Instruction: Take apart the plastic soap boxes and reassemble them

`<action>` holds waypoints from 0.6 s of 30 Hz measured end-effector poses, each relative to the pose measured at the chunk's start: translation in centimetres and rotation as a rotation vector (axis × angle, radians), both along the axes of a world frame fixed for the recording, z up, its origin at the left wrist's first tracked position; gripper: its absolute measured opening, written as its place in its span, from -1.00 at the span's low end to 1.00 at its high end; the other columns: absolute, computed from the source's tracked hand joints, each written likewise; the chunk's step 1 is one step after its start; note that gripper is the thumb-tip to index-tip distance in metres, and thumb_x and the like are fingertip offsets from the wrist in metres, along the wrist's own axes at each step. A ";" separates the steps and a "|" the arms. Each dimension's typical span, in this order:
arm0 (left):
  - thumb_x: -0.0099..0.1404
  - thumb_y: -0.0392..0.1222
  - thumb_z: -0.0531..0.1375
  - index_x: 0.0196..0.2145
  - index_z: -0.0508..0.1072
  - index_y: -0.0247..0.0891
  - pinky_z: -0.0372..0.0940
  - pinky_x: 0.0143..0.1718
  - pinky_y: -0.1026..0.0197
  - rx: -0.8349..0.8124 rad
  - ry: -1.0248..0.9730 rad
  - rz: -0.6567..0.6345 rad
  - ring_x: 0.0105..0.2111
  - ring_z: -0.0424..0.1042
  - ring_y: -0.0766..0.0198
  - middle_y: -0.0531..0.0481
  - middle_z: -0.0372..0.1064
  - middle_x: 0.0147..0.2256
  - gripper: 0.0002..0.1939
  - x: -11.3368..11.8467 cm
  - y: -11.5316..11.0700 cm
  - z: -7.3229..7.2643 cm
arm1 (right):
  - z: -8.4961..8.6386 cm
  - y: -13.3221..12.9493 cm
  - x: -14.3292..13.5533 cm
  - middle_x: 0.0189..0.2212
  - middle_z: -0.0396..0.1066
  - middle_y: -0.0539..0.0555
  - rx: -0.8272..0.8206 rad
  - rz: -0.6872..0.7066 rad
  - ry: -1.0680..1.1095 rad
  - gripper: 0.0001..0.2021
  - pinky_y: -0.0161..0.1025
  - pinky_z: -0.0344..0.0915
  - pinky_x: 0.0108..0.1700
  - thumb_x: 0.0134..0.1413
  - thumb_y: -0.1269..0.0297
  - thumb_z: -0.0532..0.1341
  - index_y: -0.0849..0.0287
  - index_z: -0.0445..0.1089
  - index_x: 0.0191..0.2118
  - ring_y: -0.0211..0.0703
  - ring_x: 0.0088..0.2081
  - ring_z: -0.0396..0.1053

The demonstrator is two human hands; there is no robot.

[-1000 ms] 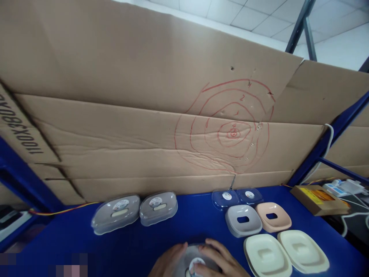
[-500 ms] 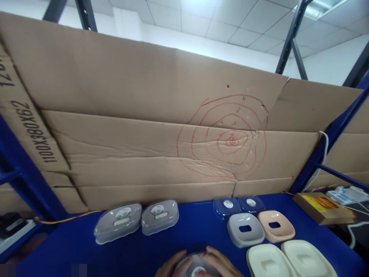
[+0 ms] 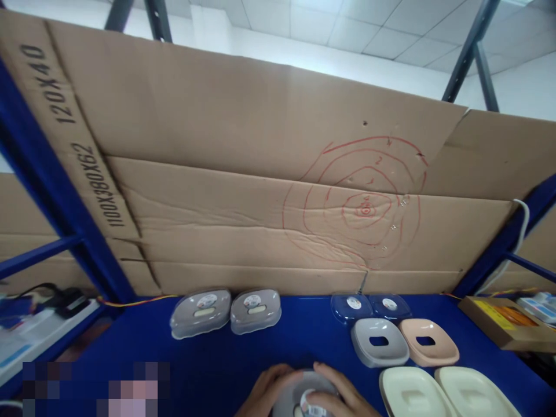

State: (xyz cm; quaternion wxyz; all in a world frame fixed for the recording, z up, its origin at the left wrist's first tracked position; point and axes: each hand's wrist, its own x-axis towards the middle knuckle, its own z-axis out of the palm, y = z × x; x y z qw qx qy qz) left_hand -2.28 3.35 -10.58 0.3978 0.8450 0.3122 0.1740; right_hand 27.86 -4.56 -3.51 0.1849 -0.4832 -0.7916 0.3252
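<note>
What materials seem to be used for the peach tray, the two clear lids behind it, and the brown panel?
Peach tray: probably plastic, satin, with smooth moulded curves.
Clear lids: likely thin glossy plastic, since blue shows through and highlights appear.
Brown panel: matte cardboard, judging by its creases and printed numbers.

Across the back of the blue tabletop [image 3: 299, 333] stands a creased cardboard panel [image 3: 208, 127], printed with sizes at its left end and scrawled with red rings [image 3: 366, 209]. Blue posts flank it, with dark metal braces [image 3: 471, 55] above, and beyond are a white wall [image 3: 278, 49] and a pale tiled ceiling [image 3: 347, 23], brightly lit.
</note>
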 end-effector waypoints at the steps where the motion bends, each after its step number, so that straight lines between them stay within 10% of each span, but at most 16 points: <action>1: 0.25 0.41 0.40 0.46 0.32 0.00 0.29 0.38 -0.20 -0.029 -0.004 -0.006 0.35 0.33 -0.20 -0.25 0.30 0.35 -0.05 0.1 0.0 0.5 | 0.2 0.1 0.0 0.52 0.20 0.06 -0.010 -0.003 0.009 -0.57 -0.10 0.17 0.48 0.39 -0.03 0.32 -0.30 0.49 0.31 0.05 0.52 0.16; 12: 0.29 0.39 0.37 0.46 0.21 -0.02 0.17 0.43 -0.25 -0.012 -0.148 -0.125 0.36 0.23 -0.14 -0.19 0.21 0.37 -0.06 -0.6 -4.1 10.7 | 3.0 -2.2 -1.0 0.51 0.08 0.27 -0.127 0.005 0.080 -0.06 0.00 0.10 0.52 0.00 0.03 0.57 -0.04 0.24 0.46 0.18 0.52 0.12; 18: 0.15 0.00 0.53 0.35 0.32 -0.02 0.29 0.37 -0.13 0.074 -0.013 -0.088 0.26 0.36 -0.05 -0.10 0.35 0.28 -0.13 0.1 -4.5 11.6 | 3.6 -2.3 -1.9 0.45 0.17 0.24 -0.112 0.003 -0.017 -0.15 -0.02 0.17 0.48 0.01 0.18 0.54 -0.06 0.29 0.41 0.17 0.48 0.19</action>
